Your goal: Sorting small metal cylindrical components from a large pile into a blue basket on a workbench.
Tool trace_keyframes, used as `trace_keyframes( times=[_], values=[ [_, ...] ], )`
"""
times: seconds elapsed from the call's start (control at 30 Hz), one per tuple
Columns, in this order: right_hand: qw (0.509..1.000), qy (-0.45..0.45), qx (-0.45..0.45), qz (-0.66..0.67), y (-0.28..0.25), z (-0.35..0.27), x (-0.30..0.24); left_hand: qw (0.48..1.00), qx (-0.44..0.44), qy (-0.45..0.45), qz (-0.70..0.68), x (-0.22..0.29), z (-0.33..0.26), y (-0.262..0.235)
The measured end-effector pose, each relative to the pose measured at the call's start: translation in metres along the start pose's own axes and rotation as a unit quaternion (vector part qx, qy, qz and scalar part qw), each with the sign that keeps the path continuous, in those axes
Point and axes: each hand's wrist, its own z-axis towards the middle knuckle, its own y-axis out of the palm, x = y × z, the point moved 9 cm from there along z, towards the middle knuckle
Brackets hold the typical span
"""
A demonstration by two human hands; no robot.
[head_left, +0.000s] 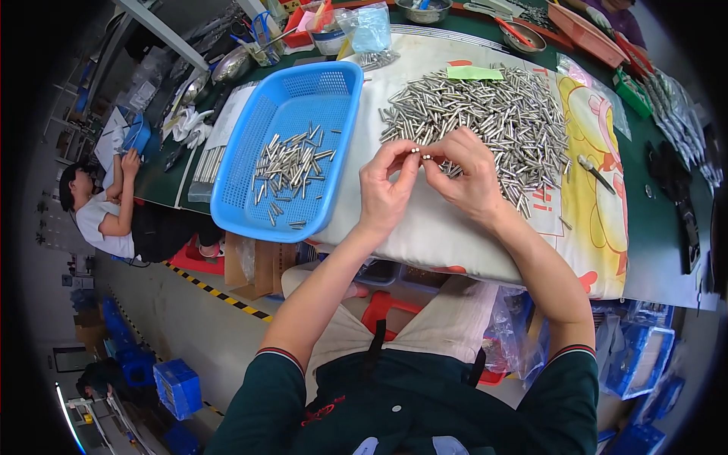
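Observation:
My left hand (385, 188) and my right hand (472, 176) meet over the white cloth, at the near edge of a wide heap of metal pins (485, 106). Each hand is closed in a pinch between thumb and fingers. Small round pin ends (415, 150) show at the left fingertips, and more pin ends (426, 157) at the right ones; the rest of these pins is hidden by the fingers. Left of my hands stands a blue perforated basket (227, 189) with a smaller pile of similar pins (292, 163) in it. A green paper slip (475, 73) lies on the heap.
A dark-handled tool (596, 174) lies on the yellow printed cloth (607, 216) at right. Along the back are metal bowls (523, 36), a pink tray (585, 34) and a green box (632, 94). Another person (102, 205) sits at far left. Blue crates (641, 360) stand below.

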Motion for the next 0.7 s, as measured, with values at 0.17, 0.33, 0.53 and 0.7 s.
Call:
trace_keyframes(
  times=[0.17,0.33,0.53,0.7],
  values=[
    [1.000,-0.007,0.005,-0.001,-0.0008,-0.0004,0.0012,1.000,-0.002,0.010,0.004,0.0031,-0.0005,0.0016],
    [1.000,-0.008,0.011,-0.002,-0.0008,-0.0008,-0.0020,1.000,0.000,-0.010,-0.026,0.0019,-0.0013,0.0000],
    [1.000,0.004,0.019,-0.001,-0.0025,-0.0026,-0.0015,0.999,-0.005,-0.007,-0.033,0.0011,-0.0017,0.0012],
    [1.000,0.016,0.019,0.007,-0.0004,-0.0020,-0.0006,1.000,-0.005,-0.013,-0.025,0.0000,-0.0018,-0.0010]
  ],
)
